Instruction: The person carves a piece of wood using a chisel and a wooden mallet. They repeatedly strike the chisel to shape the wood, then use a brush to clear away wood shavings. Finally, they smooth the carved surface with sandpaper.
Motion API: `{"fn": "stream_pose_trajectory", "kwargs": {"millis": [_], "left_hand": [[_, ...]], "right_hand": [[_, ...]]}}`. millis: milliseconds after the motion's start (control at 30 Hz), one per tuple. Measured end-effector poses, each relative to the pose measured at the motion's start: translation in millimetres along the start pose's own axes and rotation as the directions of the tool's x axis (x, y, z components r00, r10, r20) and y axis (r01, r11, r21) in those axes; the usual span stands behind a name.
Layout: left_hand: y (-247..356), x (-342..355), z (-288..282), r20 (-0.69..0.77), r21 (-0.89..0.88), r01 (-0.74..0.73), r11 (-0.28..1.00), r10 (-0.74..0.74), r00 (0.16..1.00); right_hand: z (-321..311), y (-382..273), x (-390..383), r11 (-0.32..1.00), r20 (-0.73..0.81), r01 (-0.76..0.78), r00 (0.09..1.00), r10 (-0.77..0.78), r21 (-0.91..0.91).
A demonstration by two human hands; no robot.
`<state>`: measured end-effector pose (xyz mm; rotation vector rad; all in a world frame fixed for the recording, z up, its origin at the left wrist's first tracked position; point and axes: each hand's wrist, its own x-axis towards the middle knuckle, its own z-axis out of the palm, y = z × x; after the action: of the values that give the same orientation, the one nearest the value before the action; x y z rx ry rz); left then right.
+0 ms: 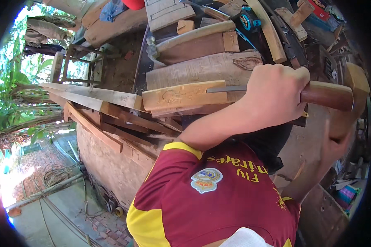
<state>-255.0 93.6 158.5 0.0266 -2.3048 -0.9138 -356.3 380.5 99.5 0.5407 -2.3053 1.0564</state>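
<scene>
My left hand (pixel 274 92) is closed around a chisel (pixel 329 95) with a brown wooden handle. Its flat metal blade points left and lies along a stepped cut at the end of a light wooden piece (pixel 177 96). At the far right my right hand (pixel 338 129) is blurred and partly in shadow, closed on what looks like a wooden mallet (pixel 357 80). The mallet's block-shaped head is close to the butt of the chisel handle, with a small gap apparent. The wooden piece rests on or against a wider board (pixel 193 72) on the workbench.
A blue-black tape measure (pixel 250 18), a small wood block (pixel 185 27) and a glass bottle (pixel 151 47) are on the bench. Long planks (pixel 99 96) stick out at the left. Wood strips (pixel 270 33) and tools crowd the upper right. A wooden frame (pixel 80 66) stands beyond.
</scene>
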Motion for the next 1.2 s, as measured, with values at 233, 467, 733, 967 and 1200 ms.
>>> {"fn": "stream_pose_trajectory", "kwargs": {"millis": [233, 467, 733, 967, 1200], "left_hand": [[1, 1, 8, 0.003, 0.014, 0.016, 1.0, -0.016, 1.0], [1, 0, 3, 0.071, -0.004, 0.047, 0.999, -0.046, 0.996], [2, 0, 6, 0.071, 0.006, 0.045, 0.999, -0.045, 0.996], [0, 0, 6, 0.078, 0.032, 0.059, 0.998, -0.061, 0.995], [-1, 3, 10, 0.06, 0.026, 0.043, 0.999, -0.045, 0.997]], "right_hand": [[2, 2, 14, 0.976, -0.246, -0.104, 0.958, 0.15, 0.193], [-18, 12, 8, 0.997, -0.025, -0.005, 1.0, 0.003, -0.077], [10, 11, 13, 0.959, -0.306, -0.018, 0.946, 0.108, 0.283], [-5, 6, 21, 1.0, -0.08, 0.024, 0.997, -0.023, 0.016], [29, -13, 5, 0.88, -0.167, -0.048, 0.976, 0.143, 0.473]]}}
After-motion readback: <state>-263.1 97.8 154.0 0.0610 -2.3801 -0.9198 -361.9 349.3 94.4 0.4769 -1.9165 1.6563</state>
